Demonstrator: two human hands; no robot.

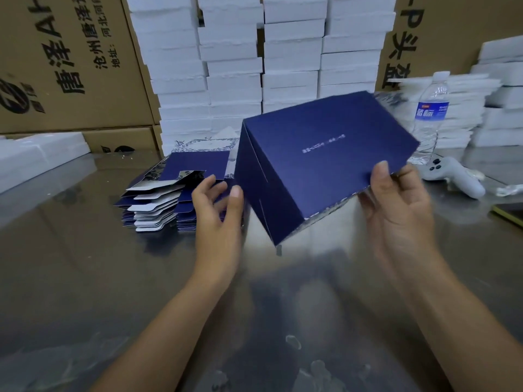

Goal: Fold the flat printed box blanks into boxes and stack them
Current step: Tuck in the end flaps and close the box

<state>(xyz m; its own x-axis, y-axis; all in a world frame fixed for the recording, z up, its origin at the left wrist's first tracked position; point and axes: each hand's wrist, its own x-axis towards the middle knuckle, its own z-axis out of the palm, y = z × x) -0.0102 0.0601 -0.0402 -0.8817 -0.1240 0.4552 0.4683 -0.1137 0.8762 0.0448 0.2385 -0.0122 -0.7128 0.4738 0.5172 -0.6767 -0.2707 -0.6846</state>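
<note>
A dark blue printed box [319,162], folded into shape, hangs tilted above the metal table [85,278], one corner pointing down. My right hand [396,205] grips its right edge, thumb on the top face and fingers underneath. My left hand [218,210] is beside the box's left side with fingers relaxed and spread; the thumb tip lies at the box's left face. A stack of flat blue and white box blanks [175,190] lies on the table behind my left hand.
Tall stacks of white foam boxes [254,66] stand at the back, between brown cartons [70,60]. A water bottle [430,117] and a white controller [455,176] sit at right, in front of more white foam pieces [495,108].
</note>
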